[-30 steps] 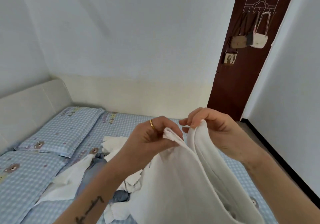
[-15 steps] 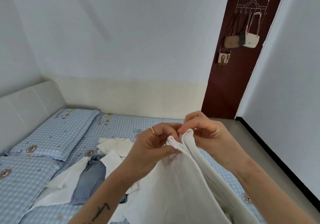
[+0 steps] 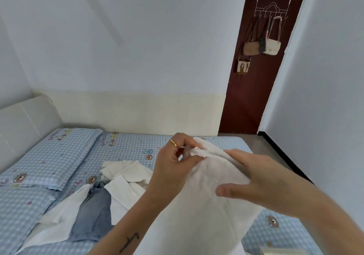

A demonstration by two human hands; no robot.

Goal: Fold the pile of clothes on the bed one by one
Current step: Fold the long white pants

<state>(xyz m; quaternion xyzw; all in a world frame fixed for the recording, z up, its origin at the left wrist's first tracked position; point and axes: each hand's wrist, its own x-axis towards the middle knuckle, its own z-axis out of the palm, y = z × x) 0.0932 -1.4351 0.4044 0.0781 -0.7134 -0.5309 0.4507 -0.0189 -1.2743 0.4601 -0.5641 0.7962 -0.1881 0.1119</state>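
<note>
A white garment [image 3: 199,205] hangs in front of me above the bed. My left hand [image 3: 173,168] pinches its bunched top edge between thumb and fingers. My right hand [image 3: 256,176] lies lower on the cloth, fingers spread flat over it, thumb on the near side. On the blue checked bed [image 3: 126,148] to the left lies the pile: a pair of blue jeans [image 3: 94,205] among several white clothes [image 3: 126,176].
A blue checked pillow [image 3: 53,156] lies at the bed's left, by a cream headboard [image 3: 21,121]. A dark brown door [image 3: 260,73] with hanging bags [image 3: 262,47] stands at the back right. Bare floor [image 3: 271,148] runs along the bed's right side.
My right hand has let go of the top edge and slid down onto the cloth's right side. The garment sits lower, and my view has tilted down toward the bed.
</note>
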